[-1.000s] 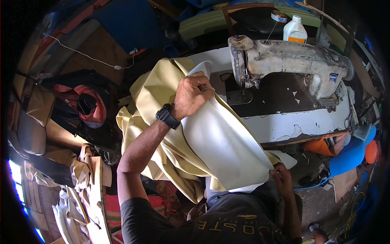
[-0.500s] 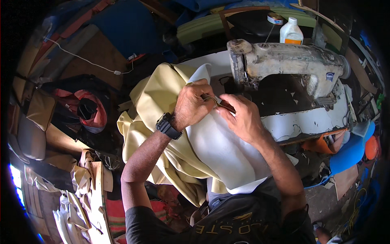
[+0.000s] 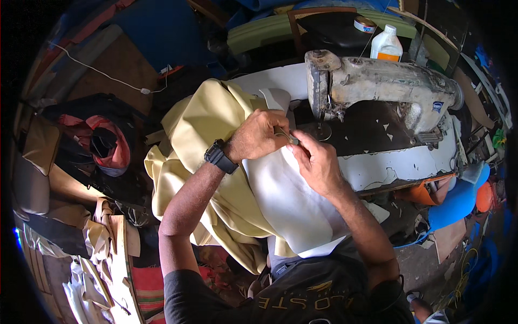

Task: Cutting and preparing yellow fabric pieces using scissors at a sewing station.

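A big sheet of cream-yellow vinyl (image 3: 210,124), white on its underside (image 3: 291,200), lies folded over the sewing table (image 3: 388,162) and hangs into my lap. My left hand (image 3: 259,135), a black watch on its wrist, presses the fold down just left of the needle of the worn grey sewing machine (image 3: 377,81). My right hand (image 3: 318,162) meets it from the right and pinches a thin metal tool (image 3: 286,136) at the sheet's edge. Both hands touch each other on the white side.
A white plastic bottle (image 3: 387,46) and a roll of tape (image 3: 365,24) stand behind the machine. A red and black bag (image 3: 102,143) lies on the left. Cream offcuts (image 3: 102,237) pile at lower left. Orange and blue things (image 3: 458,197) sit right of the table.
My right hand came up from my lap onto the sheet and met my left hand at the fold. The left hand shifted slightly toward the needle.
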A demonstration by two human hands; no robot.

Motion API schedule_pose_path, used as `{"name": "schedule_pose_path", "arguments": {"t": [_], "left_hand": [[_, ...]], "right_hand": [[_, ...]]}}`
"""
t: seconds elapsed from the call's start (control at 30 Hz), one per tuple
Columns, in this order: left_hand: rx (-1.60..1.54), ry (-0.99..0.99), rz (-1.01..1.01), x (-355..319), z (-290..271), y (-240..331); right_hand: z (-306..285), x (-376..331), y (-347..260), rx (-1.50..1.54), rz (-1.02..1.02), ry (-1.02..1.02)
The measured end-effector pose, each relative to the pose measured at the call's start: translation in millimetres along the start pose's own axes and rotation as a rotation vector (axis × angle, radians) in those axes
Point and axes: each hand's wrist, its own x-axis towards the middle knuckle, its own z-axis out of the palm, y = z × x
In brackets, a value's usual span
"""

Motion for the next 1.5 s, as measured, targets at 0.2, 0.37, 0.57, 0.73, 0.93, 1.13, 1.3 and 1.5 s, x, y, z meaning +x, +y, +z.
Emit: {"name": "schedule_pose_path", "arguments": {"t": [0.2, 0.37, 0.57, 0.73, 0.93, 1.13, 1.3, 1.5], "left_hand": [[0.057, -0.072, -0.058, -4, -6, -12], [-0.659, 0.303, -0.093, -4, -5, -63], [0.366, -0.016, -0.475, -57, 2, -91], [0.582, -0.159, -0.484, -126, 10, -37], [0.812, -0.113, -0.357, -88, 8, -19], [0.479, 0.030, 0.154, -52, 62, -83], [0.624, 0.012, -0.162, -61, 62, -60], [0.170, 0.136, -0.316, -100, 72, 41]], "right_hand": [[1, 7, 3, -0.047, -0.093, -0.008], [1, 4, 15, 0.061, 0.119, -0.017], [0, -44, 25, 0.477, 0.539, 0.102], [3, -126, 1, 0.665, 0.800, 0.095], [18, -159, -1, 0.713, 0.799, 0.153], [-2, -142, 6, 0.400, 0.605, 0.257], [2, -145, 9, 0.400, 0.604, 0.319], [2, -165, 14, 0.474, 0.661, 0.379]]}}
